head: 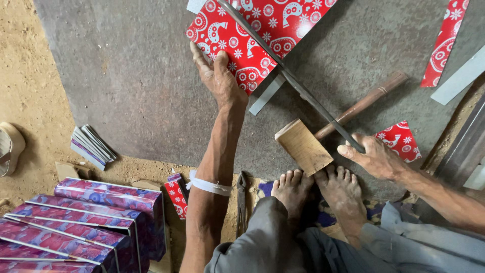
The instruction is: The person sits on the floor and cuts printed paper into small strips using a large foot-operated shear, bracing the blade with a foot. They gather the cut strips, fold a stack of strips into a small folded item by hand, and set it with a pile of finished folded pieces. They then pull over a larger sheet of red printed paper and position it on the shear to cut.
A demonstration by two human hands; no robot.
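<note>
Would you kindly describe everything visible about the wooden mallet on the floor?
The wooden mallet has a pale, blocky rectangular head of bare wood and a darker brown round handle running up and to the right. It lies flat on the grey floor, its head just in front of the person's bare toes. A long dark metal bar, gripped by the right hand, crosses over its handle. No hand holds the mallet.

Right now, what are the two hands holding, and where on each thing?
The right hand grips the near end of a long dark metal bar. The left hand presses flat on the lower edge of the red patterned sheet, not gripping it.
</note>
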